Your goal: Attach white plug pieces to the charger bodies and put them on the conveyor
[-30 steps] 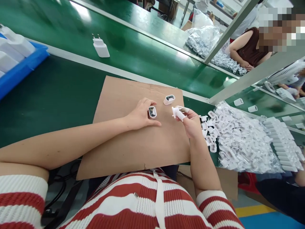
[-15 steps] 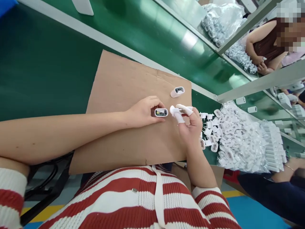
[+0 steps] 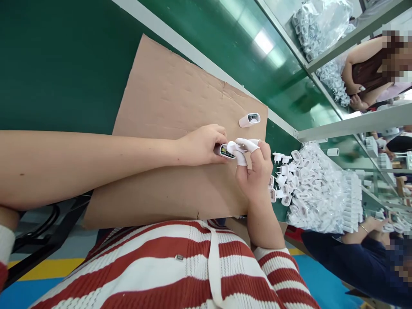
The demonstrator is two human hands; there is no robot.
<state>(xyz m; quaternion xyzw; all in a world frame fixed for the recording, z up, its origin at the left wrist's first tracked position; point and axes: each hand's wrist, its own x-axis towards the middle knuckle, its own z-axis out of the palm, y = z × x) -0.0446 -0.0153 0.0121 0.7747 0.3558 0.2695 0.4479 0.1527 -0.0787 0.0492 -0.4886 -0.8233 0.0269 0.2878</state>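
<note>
My left hand (image 3: 206, 143) is closed round a white charger housing (image 3: 222, 151), its open end facing right with a green circuit board inside. My right hand (image 3: 254, 165), with white finger cots on thumb and fingers, pinches a white plug cap (image 3: 231, 147) at the housing's mouth. The cap overlaps part of the opening; whether it sits inside cannot be seen. Behind the hands a second white housing (image 3: 245, 121) lies on the cardboard sheet (image 3: 167, 94), its open end to the right.
Right of the cardboard, loose white plug caps (image 3: 283, 176) lie beside a plastic bag (image 3: 318, 193) full of similar parts. A metal rail (image 3: 347, 125) and a green conveyor belt (image 3: 225, 38) run beyond the bench. Co-workers sit across the belt and at the right.
My right hand has brought the plug cap left against the housing's open end. The housing has tilted slightly in my left hand. The camera view has shifted and turned.
</note>
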